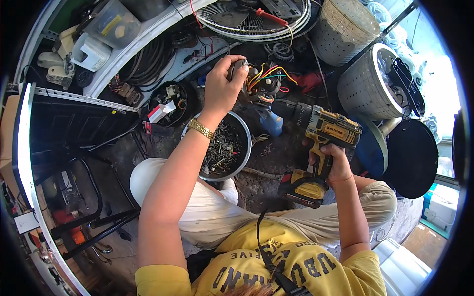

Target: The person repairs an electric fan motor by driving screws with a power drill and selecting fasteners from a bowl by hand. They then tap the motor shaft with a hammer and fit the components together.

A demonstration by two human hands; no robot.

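Yellow shirt (316, 251) cloth with dark lettering lies nearest my camera, and beyond it I look down on a grimy floor (259, 163). I have the right hand (337, 162) closed round the handle of a yellow-and-black drill (330, 129), fingers wrapped, its chuck aimed at a wired motor unit (269, 85); from this far off I cannot tell whether the tip touches it. My left hand (223, 88), with a gold band (201, 128) at the wrist, grips that unit by its dark upper end, thumb and fingers pinched on it, so the unit sits beyond the far right rim of a metal basin (248, 138). Inside the basin I see a heap of screws (221, 150). One blue piece (271, 123) shows just below the unit, near the basin's right rim. Off the basin's far left rim there is a black bucket (189, 94) of parts, with a red-and-white box (161, 112) at its near left edge. Past the unit lies a wire fan guard (236, 23) with a red-handled tool (271, 18) across its right side, and two perforated drums (363, 88) occupy the floor's far right corner
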